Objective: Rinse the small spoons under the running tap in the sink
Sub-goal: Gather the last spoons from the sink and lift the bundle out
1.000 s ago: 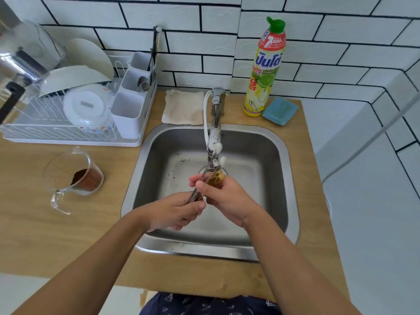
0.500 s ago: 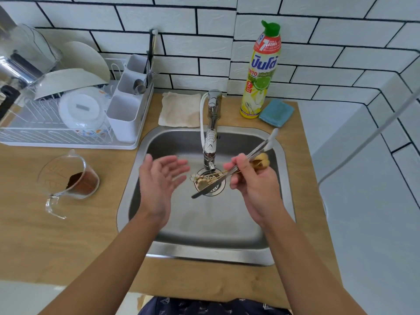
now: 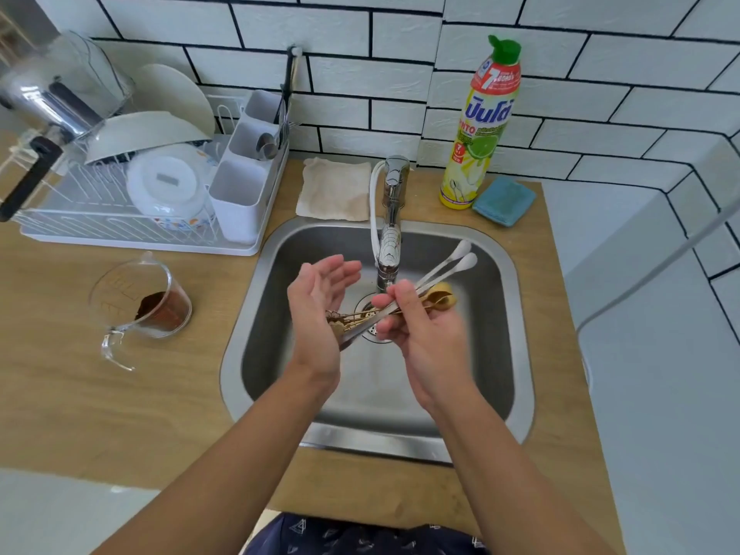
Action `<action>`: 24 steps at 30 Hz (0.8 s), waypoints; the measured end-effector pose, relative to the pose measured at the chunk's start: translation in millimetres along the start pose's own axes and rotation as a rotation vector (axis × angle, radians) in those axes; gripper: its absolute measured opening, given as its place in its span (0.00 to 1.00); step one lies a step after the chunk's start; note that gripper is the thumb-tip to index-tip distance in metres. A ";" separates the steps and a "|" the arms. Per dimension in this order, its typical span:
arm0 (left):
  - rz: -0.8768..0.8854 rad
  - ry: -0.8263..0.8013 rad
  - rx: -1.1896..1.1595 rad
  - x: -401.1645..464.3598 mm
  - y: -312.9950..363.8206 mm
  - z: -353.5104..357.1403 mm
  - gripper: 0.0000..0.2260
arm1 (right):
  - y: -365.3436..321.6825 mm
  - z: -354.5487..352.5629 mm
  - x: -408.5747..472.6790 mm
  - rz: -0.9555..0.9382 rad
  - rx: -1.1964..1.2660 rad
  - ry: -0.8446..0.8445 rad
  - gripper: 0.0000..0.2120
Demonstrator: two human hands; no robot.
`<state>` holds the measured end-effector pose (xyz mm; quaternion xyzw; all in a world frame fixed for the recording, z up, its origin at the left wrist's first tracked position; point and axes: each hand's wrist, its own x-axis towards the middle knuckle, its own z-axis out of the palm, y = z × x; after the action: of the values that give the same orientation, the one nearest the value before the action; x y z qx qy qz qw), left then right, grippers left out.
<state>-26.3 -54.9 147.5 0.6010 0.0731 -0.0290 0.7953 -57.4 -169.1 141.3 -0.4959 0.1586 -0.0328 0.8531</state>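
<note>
Over the steel sink [image 3: 516, 330] my right hand [image 3: 424, 334] pinches a bundle of small spoons [image 3: 444, 274], silver, gold and white-tipped, held slantwise just below the chrome tap [image 3: 390, 246]. The white tips point up right; the handle ends reach down left and touch the palm of my left hand [image 3: 316, 314]. My left hand is flat with straight fingers, palm turned toward the spoons. No stream of water is plainly visible under the spout.
A white dish rack [image 3: 120, 226] with plates and a cutlery holder stands back left. A glass measuring cup [image 3: 140, 306] with brown powder sits left of the sink. Behind the sink lie a beige cloth [image 3: 336, 190], a dish soap bottle [image 3: 484, 126] and a blue sponge [image 3: 504, 200].
My left hand let go of the spoons and opened, then came back so the handle ends meet its palm. My right hand swung the bundle's tips up to the right.
</note>
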 end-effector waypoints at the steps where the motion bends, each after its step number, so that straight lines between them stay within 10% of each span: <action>1: 0.010 -0.002 0.012 2.1 3.0 -1.4 0.29 | -3.8 2.4 2.5 -0.014 -0.025 -0.010 0.09; 14: 0.224 0.320 0.296 106.0 111.5 -86.9 0.15 | -53.6 146.8 121.0 -0.271 -0.371 -0.180 0.14; 24: 0.041 0.314 0.469 176.8 95.9 -102.6 0.32 | 29.8 182.4 203.0 -0.065 -0.809 -0.183 0.13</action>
<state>152.7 77.4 184.8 0.7672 0.1748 0.0644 0.6137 187.3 -44.9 150.9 -0.7968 0.0666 0.0494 0.5985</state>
